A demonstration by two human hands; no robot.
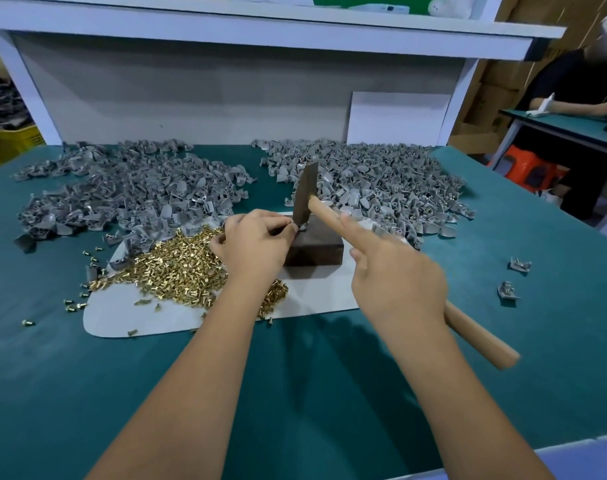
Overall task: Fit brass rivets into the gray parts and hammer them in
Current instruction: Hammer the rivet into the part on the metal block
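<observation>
Green desk [329,393]; left hand [257,242] pinches a gray part [302,227] on the block [317,245], right hand [395,282] gripping the hammer [307,194]; white shelf [260,26] beyond.

A teal table [53,375] is seen under a white shelf [260,26]. A yellow crate [8,143] is noted far left. At right, a seated person [572,98] is observed at a second table [565,128], an orange stool [527,166] beside it.
</observation>
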